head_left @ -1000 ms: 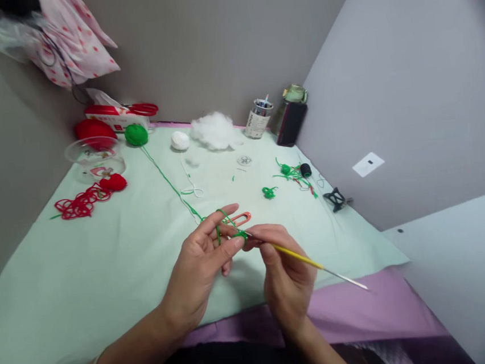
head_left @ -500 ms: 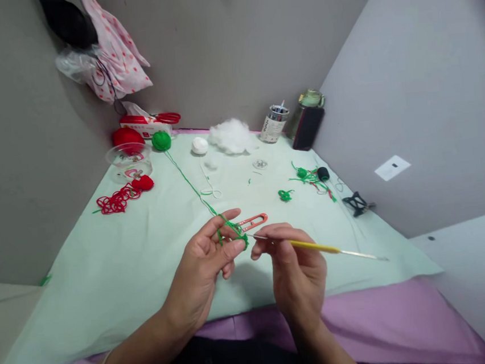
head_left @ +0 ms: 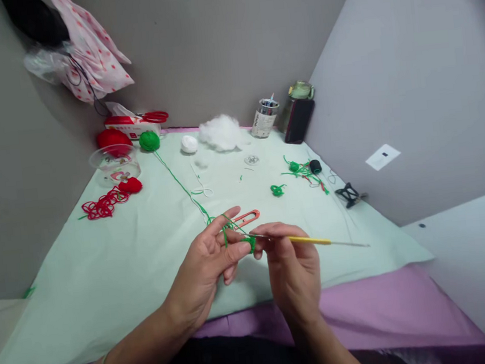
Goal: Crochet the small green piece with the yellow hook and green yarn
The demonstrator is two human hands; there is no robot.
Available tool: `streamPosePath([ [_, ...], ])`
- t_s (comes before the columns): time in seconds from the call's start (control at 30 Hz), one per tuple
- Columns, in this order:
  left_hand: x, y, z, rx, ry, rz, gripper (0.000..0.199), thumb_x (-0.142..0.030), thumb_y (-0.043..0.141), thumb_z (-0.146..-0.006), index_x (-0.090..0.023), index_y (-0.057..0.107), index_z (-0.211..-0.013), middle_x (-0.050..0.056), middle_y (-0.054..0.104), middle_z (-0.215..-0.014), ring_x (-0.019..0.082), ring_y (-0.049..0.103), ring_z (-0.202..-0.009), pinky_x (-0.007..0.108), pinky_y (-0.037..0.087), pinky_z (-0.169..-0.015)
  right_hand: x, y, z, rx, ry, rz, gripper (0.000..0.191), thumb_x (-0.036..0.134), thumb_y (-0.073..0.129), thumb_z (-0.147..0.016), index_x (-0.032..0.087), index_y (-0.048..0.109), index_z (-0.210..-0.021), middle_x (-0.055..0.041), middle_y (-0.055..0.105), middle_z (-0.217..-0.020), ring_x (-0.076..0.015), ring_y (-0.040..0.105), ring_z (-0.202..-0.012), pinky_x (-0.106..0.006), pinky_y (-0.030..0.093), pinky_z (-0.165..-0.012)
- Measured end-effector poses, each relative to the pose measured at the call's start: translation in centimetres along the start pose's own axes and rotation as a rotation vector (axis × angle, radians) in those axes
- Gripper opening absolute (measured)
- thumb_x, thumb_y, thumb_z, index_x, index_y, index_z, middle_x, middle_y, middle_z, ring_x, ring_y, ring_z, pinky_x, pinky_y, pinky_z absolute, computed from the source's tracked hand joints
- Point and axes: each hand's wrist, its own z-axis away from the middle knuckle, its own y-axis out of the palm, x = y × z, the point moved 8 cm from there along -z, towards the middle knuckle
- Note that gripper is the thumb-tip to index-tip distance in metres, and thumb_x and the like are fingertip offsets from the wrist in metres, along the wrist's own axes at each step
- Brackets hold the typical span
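Right fingers (head_left: 285, 247) grip yellow hook (head_left: 310, 239); can label (head_left: 263, 123) illegible.

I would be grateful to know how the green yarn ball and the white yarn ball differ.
The green yarn ball looks slightly larger than the white yarn ball.
The green yarn ball sits in front of the tissue box, while the white yarn ball sits beside the fluffy white stuffing.
Both are rounded, rest on the pale green cloth and have a strand trailing towards the near side.

Only illegible print, on can (head_left: 263, 123) and tissue box (head_left: 128, 128)
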Motion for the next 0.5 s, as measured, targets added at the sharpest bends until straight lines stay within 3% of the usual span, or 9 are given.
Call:
streamPosePath([
  [0.13, -0.1, 0.0, -0.1, 0.004, -0.001, -0.029, 0.067, -0.024, 0.092, -0.081, -0.02, 0.068, -0.143, 0.0, 0.066, -0.093, 0.001, 0.042, -0.054, 0.015, 0.035, -0.046, -0.4, 0.1, -0.5, 0.044, 0.09, -0.145, 0.016, 0.034, 0.068, -0.105, 0.029, 0.081, -0.1, -0.0001, 0.082, -0.093, -0.009, 0.069, -0.065, -0.022, 0.058, -0.064],
  [0.23, -0.5, -0.1, -0.1, -0.01, 0.035, -0.063, 0.066, -0.024, 0.094, -0.078, -0.021, 0.071, -0.14, -0.001, 0.065, -0.092, 0.003, 0.043, -0.057, 0.015, 0.035, -0.045, 0.1, -0.2, -0.6, 0.073, 0.074, -0.097, 0.018, 0.032, 0.063, -0.107, 0.028, 0.08, -0.101, -0.0004, 0.082, -0.094, -0.0096, 0.072, -0.067, -0.022, 0.059, -0.064],
  [0.37, -1.0, -0.3, 0.0, -0.003, 0.089, -0.134, 0.06, -0.027, 0.094, -0.08, -0.026, 0.074, -0.136, -0.003, 0.064, -0.091, 0.003, 0.045, -0.056, 0.015, 0.037, -0.046, 1.6, -0.3, -0.1, 0.133, -0.042, 0.115, 0.022, 0.025, 0.055, -0.111, 0.027, 0.077, -0.11, -0.0021, 0.079, -0.101, -0.0122, 0.074, -0.076, -0.028, 0.062, -0.071],
  [0.5, -1.1, -0.8, 0.1, -0.024, 0.144, -0.213, 0.055, -0.028, 0.092, -0.083, -0.03, 0.075, -0.136, -0.004, 0.064, -0.09, 0.003, 0.047, -0.057, 0.015, 0.04, -0.049, 3.5, 0.0, 0.5, 0.215, -0.245, 0.372, 0.024, 0.016, 0.051, -0.109, 0.025, 0.073, -0.116, -0.0043, 0.079, -0.101, -0.0162, 0.075, -0.085, -0.033, 0.064, -0.077],
])
